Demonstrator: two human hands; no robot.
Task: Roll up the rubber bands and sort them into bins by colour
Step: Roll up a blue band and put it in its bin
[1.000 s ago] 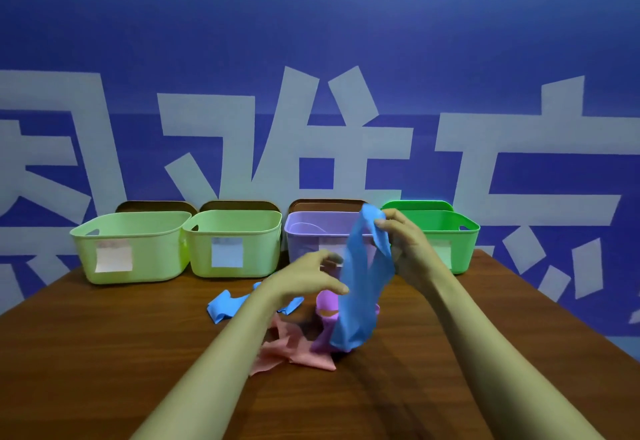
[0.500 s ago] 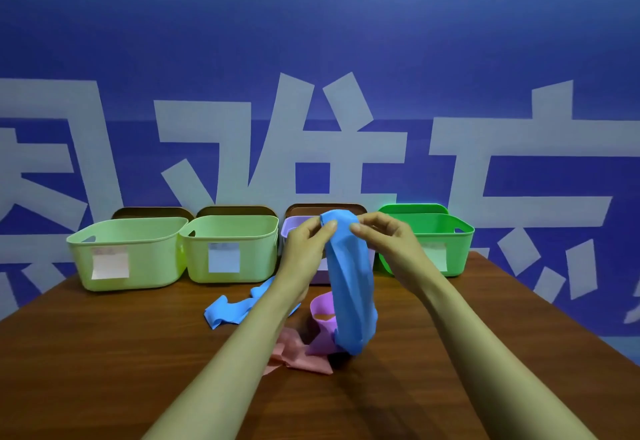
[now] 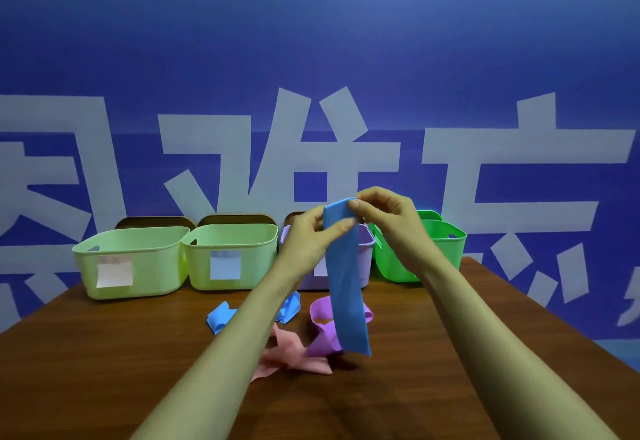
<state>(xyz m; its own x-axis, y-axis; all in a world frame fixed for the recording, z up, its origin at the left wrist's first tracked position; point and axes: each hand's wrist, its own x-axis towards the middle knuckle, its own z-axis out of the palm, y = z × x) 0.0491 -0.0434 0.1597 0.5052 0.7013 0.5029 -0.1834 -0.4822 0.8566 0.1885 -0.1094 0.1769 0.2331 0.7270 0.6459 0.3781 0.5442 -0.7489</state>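
Blue band (image 3: 346,283) hangs flat with the left hand (image 3: 307,242) and right hand (image 3: 391,221) each pinching its top edge, so the roll should start tight and square there.

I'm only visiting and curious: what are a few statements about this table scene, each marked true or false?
1. The left hand and right hand both pinch the top of the hanging blue band. True.
2. The hanging blue band is already rolled up. False: it hangs flat, unrolled.
3. A purple band lies on the table. True.
4. The pink band lies inside a bin. False: it lies on the table.
5. All the bins are green. False: the purple bin stands beside the green bin.
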